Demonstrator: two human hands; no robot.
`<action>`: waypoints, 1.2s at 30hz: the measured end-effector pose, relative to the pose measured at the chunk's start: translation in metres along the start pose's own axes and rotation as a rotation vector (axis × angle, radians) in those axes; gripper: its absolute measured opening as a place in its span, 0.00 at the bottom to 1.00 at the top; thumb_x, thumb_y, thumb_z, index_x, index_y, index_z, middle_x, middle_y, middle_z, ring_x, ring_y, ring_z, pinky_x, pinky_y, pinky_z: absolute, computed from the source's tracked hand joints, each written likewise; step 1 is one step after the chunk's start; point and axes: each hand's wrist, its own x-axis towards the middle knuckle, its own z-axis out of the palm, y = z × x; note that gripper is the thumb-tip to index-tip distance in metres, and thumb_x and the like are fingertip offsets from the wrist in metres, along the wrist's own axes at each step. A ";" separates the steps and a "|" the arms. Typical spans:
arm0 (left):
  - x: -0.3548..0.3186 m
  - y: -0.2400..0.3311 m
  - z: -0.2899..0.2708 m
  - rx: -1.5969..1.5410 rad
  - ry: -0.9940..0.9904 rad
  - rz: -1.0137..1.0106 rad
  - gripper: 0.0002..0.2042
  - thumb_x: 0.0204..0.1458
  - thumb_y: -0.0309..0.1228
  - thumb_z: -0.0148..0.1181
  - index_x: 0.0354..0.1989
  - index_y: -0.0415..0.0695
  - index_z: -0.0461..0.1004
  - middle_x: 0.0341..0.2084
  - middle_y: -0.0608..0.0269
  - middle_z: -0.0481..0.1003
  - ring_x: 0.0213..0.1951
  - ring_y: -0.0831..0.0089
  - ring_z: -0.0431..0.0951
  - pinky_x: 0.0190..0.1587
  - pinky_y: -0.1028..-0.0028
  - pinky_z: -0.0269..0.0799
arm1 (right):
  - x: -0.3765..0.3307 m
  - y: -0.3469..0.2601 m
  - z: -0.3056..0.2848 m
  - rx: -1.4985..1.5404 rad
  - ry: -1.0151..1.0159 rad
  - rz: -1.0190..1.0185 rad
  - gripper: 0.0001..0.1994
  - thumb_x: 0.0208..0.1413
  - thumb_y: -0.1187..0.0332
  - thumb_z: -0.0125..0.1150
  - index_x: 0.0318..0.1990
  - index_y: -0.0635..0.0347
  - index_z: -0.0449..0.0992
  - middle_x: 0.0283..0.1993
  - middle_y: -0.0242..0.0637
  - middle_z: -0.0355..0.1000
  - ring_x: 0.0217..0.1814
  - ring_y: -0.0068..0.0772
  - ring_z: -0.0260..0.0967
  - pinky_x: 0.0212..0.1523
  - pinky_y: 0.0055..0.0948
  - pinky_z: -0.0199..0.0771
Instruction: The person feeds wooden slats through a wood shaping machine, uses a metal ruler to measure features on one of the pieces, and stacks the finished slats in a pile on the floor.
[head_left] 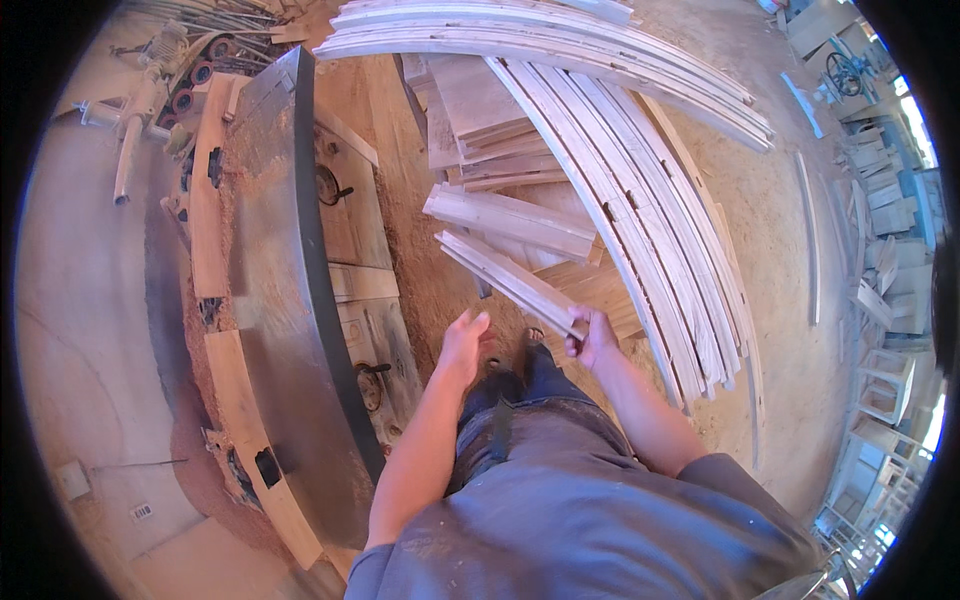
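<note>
My right hand grips the near end of a short grooved wooden strip, which slants away to the upper left. Its fingers are closed round that end, with the thumb on top. My left hand hangs in the air to the left of the strip, apart from it. Its fingers are loosely bent and spread, and no object shows in them. Just past the strip lies another short wooden piece on a stack of boards.
A long machine table dusted with sawdust runs along my left, with handwheels on its side. Long pale wooden strips lie in a pile at right, crossed by more strips at the far end. Workshop furniture lines the far right.
</note>
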 end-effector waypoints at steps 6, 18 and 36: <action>0.025 0.011 0.074 -0.284 0.009 0.065 0.15 0.60 0.29 0.63 0.54 0.45 0.71 0.44 0.64 0.77 0.44 0.67 0.79 0.45 0.64 0.78 | -0.059 0.037 0.003 -0.912 0.055 -0.828 0.25 0.41 0.68 0.73 0.49 0.65 0.74 0.41 0.48 0.76 0.41 0.45 0.77 0.43 0.36 0.77; -0.017 0.092 -0.018 -0.565 -0.098 0.352 0.19 0.53 0.20 0.64 0.54 0.41 0.72 0.41 0.62 0.79 0.45 0.65 0.81 0.53 0.61 0.77 | -0.067 0.054 0.114 -1.228 -0.119 -1.200 0.36 0.42 0.74 0.72 0.62 0.64 0.67 0.52 0.47 0.72 0.49 0.50 0.73 0.48 0.44 0.75; -0.095 0.201 -0.266 -0.648 0.011 0.811 0.30 0.50 0.18 0.67 0.65 0.37 0.70 0.51 0.62 0.80 0.51 0.73 0.79 0.55 0.72 0.75 | -0.026 0.111 0.373 -0.722 -0.969 0.305 0.38 0.47 0.58 0.68 0.65 0.71 0.68 0.61 0.53 0.73 0.58 0.44 0.74 0.60 0.39 0.74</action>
